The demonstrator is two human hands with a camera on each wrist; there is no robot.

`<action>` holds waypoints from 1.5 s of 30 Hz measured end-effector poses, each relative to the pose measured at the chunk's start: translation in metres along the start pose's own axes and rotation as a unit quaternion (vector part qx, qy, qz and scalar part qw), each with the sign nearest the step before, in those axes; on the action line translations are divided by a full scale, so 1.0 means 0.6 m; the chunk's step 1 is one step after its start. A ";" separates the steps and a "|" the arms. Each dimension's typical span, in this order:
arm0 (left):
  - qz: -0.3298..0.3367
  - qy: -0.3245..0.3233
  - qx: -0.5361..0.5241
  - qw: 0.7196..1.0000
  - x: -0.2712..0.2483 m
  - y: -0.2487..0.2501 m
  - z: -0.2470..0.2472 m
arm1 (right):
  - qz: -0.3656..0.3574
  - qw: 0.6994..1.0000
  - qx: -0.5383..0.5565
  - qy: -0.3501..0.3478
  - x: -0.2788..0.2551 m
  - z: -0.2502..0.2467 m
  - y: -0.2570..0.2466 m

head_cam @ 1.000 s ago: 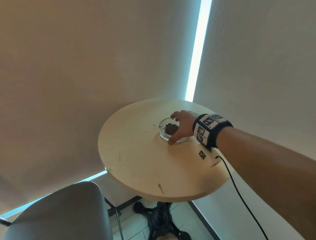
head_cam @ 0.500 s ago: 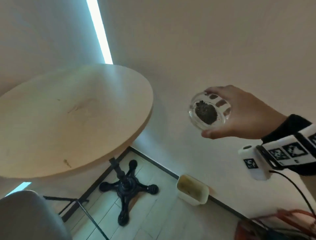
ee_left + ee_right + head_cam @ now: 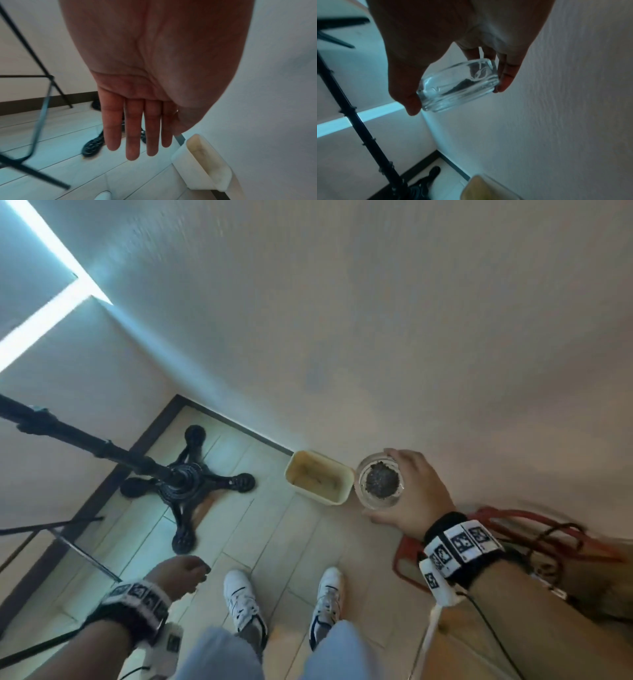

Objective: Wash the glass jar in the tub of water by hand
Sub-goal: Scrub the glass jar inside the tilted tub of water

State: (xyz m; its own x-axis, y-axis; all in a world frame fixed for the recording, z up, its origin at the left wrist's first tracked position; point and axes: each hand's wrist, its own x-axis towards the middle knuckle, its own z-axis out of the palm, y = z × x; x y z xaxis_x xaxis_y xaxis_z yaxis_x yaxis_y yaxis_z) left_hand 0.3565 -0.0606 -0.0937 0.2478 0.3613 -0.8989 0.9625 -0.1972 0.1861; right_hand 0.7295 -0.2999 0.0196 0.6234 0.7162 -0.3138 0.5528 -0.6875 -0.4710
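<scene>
- Clear glass, the jar was held in the air by the right hand, thumb on one side and fingers on the other, pinching its wall.
- Its open mouth faced up in the head view, with a dark clump lying on its bottom; in the right wrist view it was tilted.
- The cream tub stood on the floor against the wall, at about 9 o'clock from the jar in the head view, with murky yellowish liquid inside.
- The left hand hung free at about 7 o'clock from the tub, holding nothing; the wrist view showed its fingers straight and close together.
- A black table base sat on the pale floor tiles at 9 o'clock from the tub, well apart from it.
- Two white shoes stood at 6 o'clock, below the tub.
- A red wire frame lay at 3 o'clock, beyond the right wrist.
</scene>
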 end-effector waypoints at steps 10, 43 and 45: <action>0.125 0.117 0.066 0.983 0.403 0.203 0.017 | 0.056 0.998 0.000 -0.034 0.216 0.327 0.181; 0.186 0.168 -0.249 0.936 0.763 0.282 0.163 | -0.227 0.887 -0.391 -0.093 0.462 0.677 0.311; 0.188 0.169 -0.243 0.936 0.763 0.281 0.164 | -0.232 0.881 -0.401 -0.091 0.460 0.677 0.310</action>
State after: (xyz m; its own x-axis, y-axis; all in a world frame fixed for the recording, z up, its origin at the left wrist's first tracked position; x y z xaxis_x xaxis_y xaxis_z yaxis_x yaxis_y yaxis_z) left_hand 0.6216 -0.0179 -0.5129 0.5207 0.6343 -0.5715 0.7162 0.0399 0.6968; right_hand 0.7797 -0.1815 -0.4892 0.1688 0.9001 -0.4016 0.9835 -0.1269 0.1288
